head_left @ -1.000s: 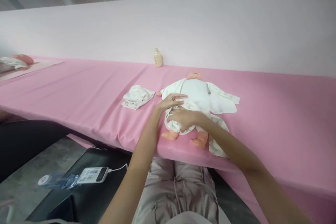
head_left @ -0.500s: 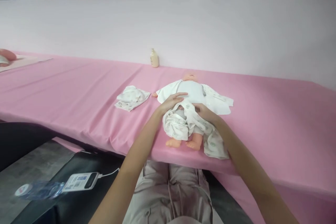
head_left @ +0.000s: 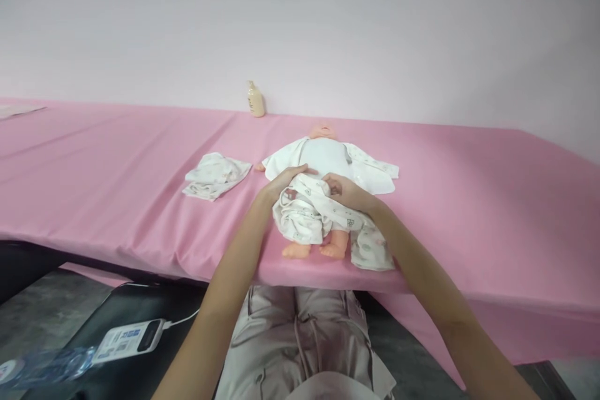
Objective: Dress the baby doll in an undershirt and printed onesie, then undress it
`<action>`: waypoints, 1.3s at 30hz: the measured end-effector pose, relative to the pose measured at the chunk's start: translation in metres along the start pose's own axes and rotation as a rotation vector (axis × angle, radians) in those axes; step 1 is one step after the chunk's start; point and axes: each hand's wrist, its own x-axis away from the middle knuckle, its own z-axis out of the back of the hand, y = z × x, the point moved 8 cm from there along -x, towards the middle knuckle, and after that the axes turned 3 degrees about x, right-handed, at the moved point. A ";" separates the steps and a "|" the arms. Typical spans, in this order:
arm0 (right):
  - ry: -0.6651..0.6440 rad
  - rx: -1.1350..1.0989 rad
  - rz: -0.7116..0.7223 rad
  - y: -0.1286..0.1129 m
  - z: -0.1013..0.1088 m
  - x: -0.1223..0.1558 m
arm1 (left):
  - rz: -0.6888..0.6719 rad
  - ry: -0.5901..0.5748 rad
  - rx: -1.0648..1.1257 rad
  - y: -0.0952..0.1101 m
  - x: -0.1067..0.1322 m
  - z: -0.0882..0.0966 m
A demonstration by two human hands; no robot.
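Note:
A baby doll (head_left: 323,156) lies on its back on the pink-covered table, with its feet towards me. An opened white jacket is spread under its arms, over a pale body. Around the doll's legs is a bunched white printed baby garment (head_left: 300,222), one part trailing to the right. My left hand (head_left: 285,181) is at the garment's upper left edge, thumb partly hidden in the cloth and fingers over the doll's waist. With curled fingers, my right hand (head_left: 344,190) pinches the garment's upper right edge. Both bare feet stick out below.
A folded white cloth (head_left: 215,176) lies left of the doll. Against the white wall stands a pump bottle (head_left: 255,100). On a black chair (head_left: 140,300) at lower left are a white device (head_left: 129,342) with a cable and a clear plastic bottle (head_left: 51,365).
The view has shifted slightly to the right. My right hand has moved closer to my left, drawing the garment's edge inward across the doll's front, and its fingers are now curled.

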 end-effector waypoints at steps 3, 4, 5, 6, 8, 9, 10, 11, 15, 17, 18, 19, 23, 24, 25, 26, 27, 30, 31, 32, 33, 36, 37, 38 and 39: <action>0.270 0.050 0.015 0.012 0.018 -0.006 | 0.104 -0.140 -0.134 -0.005 0.010 -0.010; 0.317 0.059 0.017 0.014 0.020 -0.007 | 0.092 -0.172 -0.155 -0.004 0.013 -0.014; 0.335 0.060 0.016 0.015 0.021 -0.008 | 0.061 -0.183 -0.140 0.000 0.014 -0.016; 0.329 0.054 0.008 0.016 0.021 -0.009 | 0.021 -0.175 -0.089 0.003 0.013 -0.017; 0.260 0.023 -0.056 0.017 0.016 -0.008 | -0.056 -0.123 0.083 0.007 0.010 -0.016; 0.214 -0.007 -0.112 0.018 0.013 -0.007 | -0.071 -0.103 0.169 0.007 0.007 -0.015; 0.170 -0.053 -0.169 0.019 0.010 -0.004 | -0.071 -0.095 0.238 0.004 0.005 -0.015; 0.130 -0.116 -0.214 0.020 0.008 -0.001 | -0.058 -0.098 0.288 0.000 0.002 -0.016; 0.019 -0.375 -0.253 0.020 0.003 0.005 | 0.005 -0.137 0.396 -0.011 -0.001 -0.026; 0.048 -0.442 -0.261 0.027 0.006 0.003 | 0.061 -0.186 0.418 -0.015 0.001 -0.033; 0.089 -0.473 -0.262 0.032 0.008 0.001 | 0.089 -0.214 0.417 -0.017 0.002 -0.036; 0.131 -0.505 -0.256 0.036 0.011 -0.001 | 0.106 -0.238 0.406 -0.017 0.004 -0.037; 0.203 -0.518 -0.221 0.044 0.015 -0.005 | 0.113 -0.294 0.206 -0.014 0.010 -0.029; 0.183 -0.488 -0.211 0.043 0.014 -0.005 | 0.119 -0.306 0.129 -0.014 0.012 -0.026; 0.151 -0.453 -0.196 0.039 0.012 -0.005 | 0.112 -0.301 0.065 -0.013 0.013 -0.024; 0.111 -0.415 -0.181 0.035 0.010 -0.004 | 0.085 -0.274 0.025 -0.011 0.013 -0.021; 0.070 -0.377 -0.170 0.032 0.007 -0.003 | 0.042 -0.230 0.015 -0.007 0.012 -0.018; 0.038 -0.312 -0.207 0.030 0.004 -0.001 | -0.077 -0.137 0.111 0.002 0.011 -0.016; 0.064 -0.322 -0.231 0.033 0.005 0.000 | -0.079 -0.152 0.148 0.002 0.011 -0.019; 0.099 -0.346 -0.246 0.035 0.007 0.000 | -0.065 -0.183 0.178 0.001 0.012 -0.024; 0.133 -0.377 -0.251 0.037 0.008 -0.001 | -0.047 -0.216 0.200 -0.001 0.012 -0.029; 0.197 -0.411 -0.239 0.039 0.012 -0.002 | -0.014 -0.255 0.228 -0.005 0.013 -0.036; 0.207 -0.394 -0.243 0.038 0.013 -0.002 | -0.016 -0.250 0.232 -0.005 0.013 -0.037; 0.205 -0.372 -0.253 0.038 0.014 -0.002 | -0.023 -0.235 0.236 -0.005 0.012 -0.036; 0.186 -0.354 -0.265 0.036 0.014 -0.002 | -0.032 -0.215 0.240 -0.004 0.011 -0.035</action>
